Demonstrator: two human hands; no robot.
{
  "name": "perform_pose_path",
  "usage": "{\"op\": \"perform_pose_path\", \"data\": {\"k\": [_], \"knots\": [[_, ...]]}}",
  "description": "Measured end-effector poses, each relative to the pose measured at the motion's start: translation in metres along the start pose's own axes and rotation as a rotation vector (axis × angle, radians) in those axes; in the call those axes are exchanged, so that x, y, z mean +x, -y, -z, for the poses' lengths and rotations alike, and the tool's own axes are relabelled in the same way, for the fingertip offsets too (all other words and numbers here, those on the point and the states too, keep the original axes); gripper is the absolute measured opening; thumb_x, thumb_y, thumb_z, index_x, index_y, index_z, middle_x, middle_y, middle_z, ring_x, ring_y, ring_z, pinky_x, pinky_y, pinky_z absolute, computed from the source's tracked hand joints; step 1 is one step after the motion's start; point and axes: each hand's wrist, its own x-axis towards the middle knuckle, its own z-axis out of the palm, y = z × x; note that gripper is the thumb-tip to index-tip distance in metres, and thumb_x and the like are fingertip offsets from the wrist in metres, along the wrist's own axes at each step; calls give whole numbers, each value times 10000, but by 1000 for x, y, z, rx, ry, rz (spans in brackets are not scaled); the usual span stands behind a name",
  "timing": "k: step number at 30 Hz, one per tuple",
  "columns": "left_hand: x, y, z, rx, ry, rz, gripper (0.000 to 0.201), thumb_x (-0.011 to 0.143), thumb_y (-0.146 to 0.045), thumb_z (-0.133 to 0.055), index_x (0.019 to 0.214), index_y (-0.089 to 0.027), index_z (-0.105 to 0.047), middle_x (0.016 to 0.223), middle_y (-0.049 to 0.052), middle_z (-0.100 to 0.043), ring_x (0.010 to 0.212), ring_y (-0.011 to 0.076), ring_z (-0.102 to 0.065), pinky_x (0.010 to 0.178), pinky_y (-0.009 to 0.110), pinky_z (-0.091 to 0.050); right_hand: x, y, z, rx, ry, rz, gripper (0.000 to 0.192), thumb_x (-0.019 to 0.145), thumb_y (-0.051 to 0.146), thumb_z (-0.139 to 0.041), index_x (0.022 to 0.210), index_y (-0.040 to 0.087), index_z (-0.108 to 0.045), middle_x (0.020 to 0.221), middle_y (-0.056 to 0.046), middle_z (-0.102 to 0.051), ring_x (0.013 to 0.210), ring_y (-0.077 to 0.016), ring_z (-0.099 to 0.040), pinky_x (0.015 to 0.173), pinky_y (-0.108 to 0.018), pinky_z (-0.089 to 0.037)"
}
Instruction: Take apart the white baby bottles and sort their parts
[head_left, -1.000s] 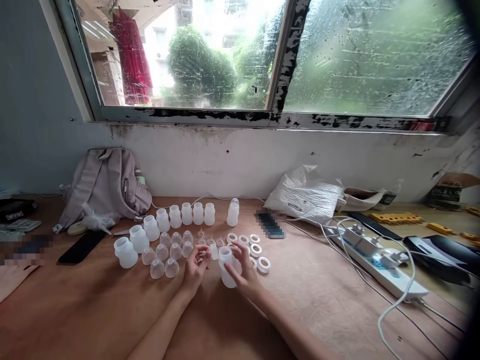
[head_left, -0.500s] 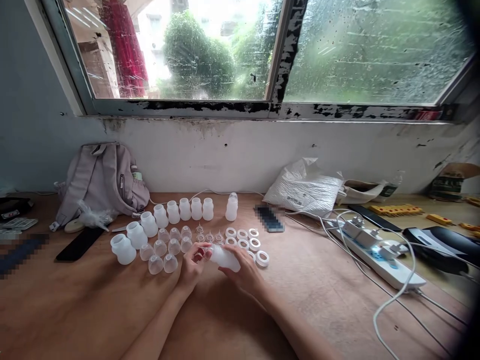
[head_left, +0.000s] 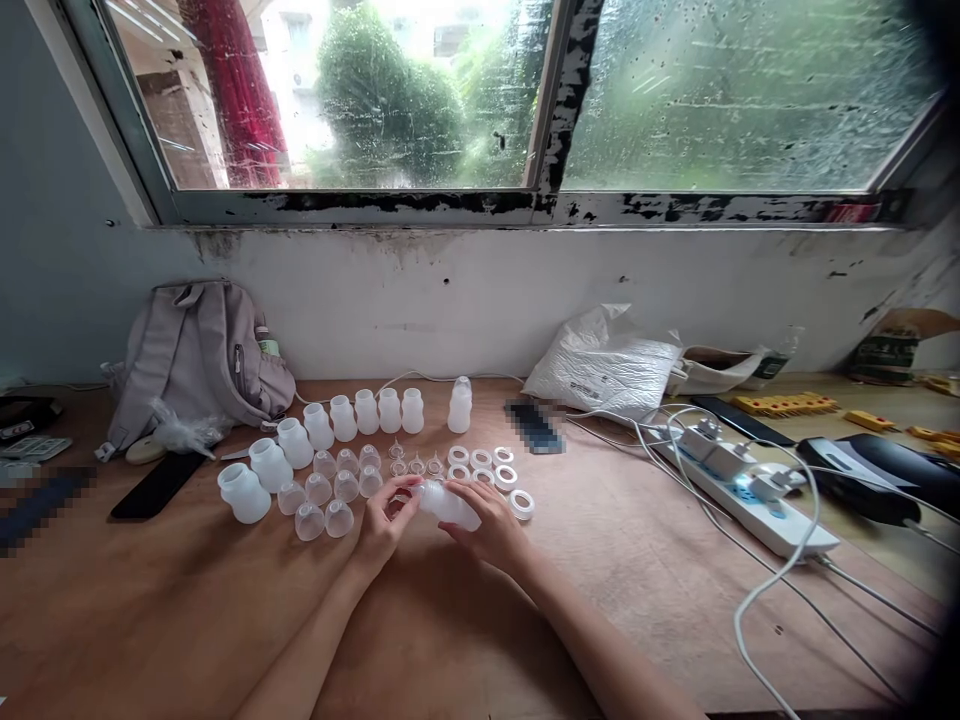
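My right hand [head_left: 491, 527] holds a small white plastic bottle [head_left: 450, 506] tipped on its side, mouth toward the left. My left hand [head_left: 386, 520] pinches a small clear part at the bottle's mouth; the part is mostly hidden by my fingers. Just behind my hands lie several white rings [head_left: 482, 461] and small clear nipples [head_left: 417, 466]. To the left stand several clear dome caps [head_left: 324, 520] and a curved row of white bottles [head_left: 345, 417]. One capped bottle [head_left: 459, 405] stands apart behind the rings.
A grey backpack [head_left: 199, 360] leans on the wall at left, a black phone [head_left: 156, 487] before it. A white plastic bag [head_left: 604, 366], a power strip [head_left: 742, 485] with white cables and yellow parts [head_left: 784, 404] fill the right side of the wooden table [head_left: 615, 580].
My right hand has lifted the bottle from upright on the table and tipped it sideways. My left hand has come to its mouth with the small part. The camera tilted slightly.
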Motion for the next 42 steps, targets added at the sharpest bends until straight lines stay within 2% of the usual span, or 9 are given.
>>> {"op": "perform_pose_path", "data": {"k": [3, 7, 18, 22, 26, 32, 35, 39, 42], "knots": [[1, -1, 0, -90, 22, -10, 338, 729, -254, -558, 1061, -191, -552, 1070, 74, -577, 1007, 198, -509, 793, 257, -422, 0, 2, 0, 35, 5, -36, 476, 685, 276, -653, 1133, 243, -496, 1049, -74, -607, 927, -236, -564, 800, -381, -436], [4, 6, 0, -70, -92, 18, 350, 726, -318, -568, 1047, -179, -542, 934, 59, -580, 842, 164, -555, 721, 256, -443, 0, 4, 0, 45, 15, -38, 477, 690, 278, -649, 1139, 240, -495, 1048, -77, -606, 931, -236, -563, 807, -383, -439], [5, 5, 1, -55, -88, 28, 330, 697, -295, -606, 991, -162, -533, 788, 36, -590, 764, 159, -571, 672, 254, -454, -1, 7, 0, 61, 37, -66, 475, 691, 282, -649, 1140, 234, -502, 1033, -80, -607, 917, -240, -568, 794, -381, -455], [4, 3, 2, -110, -8, 8, 333, 701, -236, -591, 1022, -173, -528, 984, 73, -592, 938, 190, -546, 770, 274, -437, -1, 8, 0, 65, 44, -108, 471, 691, 297, -648, 1134, 228, -503, 1032, -82, -604, 918, -238, -569, 789, -371, -460], [3, 1, 1, -101, -55, 29, 337, 688, -233, -599, 1013, -177, -531, 932, 59, -597, 882, 179, -559, 764, 285, -436, -1, 8, -1, 76, 61, -96, 468, 694, 311, -644, 1132, 226, -502, 1032, -85, -604, 913, -238, -572, 783, -366, -466], [2, -2, 1, -136, -4, -23, 354, 688, -219, -590, 1033, -176, -529, 1095, 90, -554, 1060, 219, -483, 875, 315, -385, -1, 9, -1, 107, 53, -99, 473, 710, 316, -629, 1155, 240, -486, 1041, -84, -600, 931, -242, -567, 791, -375, -459], [3, 1, 0, -113, 17, 42, 441, 660, -283, -649, 1061, -175, -502, 1027, 87, -573, 985, 213, -527, 826, 311, -417, -1, 13, 0, 127, 44, -91, 467, 722, 330, -617, 1164, 248, -488, 1064, -83, -589, 954, -240, -555, 809, -371, -445], [3, 0, 0, -141, 51, 103, 393, 683, -315, -637, 1019, -164, -503, 898, 66, -608, 848, 183, -575, 775, 298, -438, 0, 18, 2, 166, 41, -200, 472, 721, 378, -604, 1165, 271, -489, 1078, -72, -573, 917, -230, -562, 760, -347, -449], [1, -7, 1, -206, 91, 83, 368, 706, -294, -619, 1030, -171, -494, 962, 79, -607, 902, 191, -562, 803, 300, -426, 2, 19, 1, 320, 66, -377, 446, 682, 433, -620, 1074, 241, -528, 948, -49, -619, 800, -209, -589, 676, -314, -456]]}}
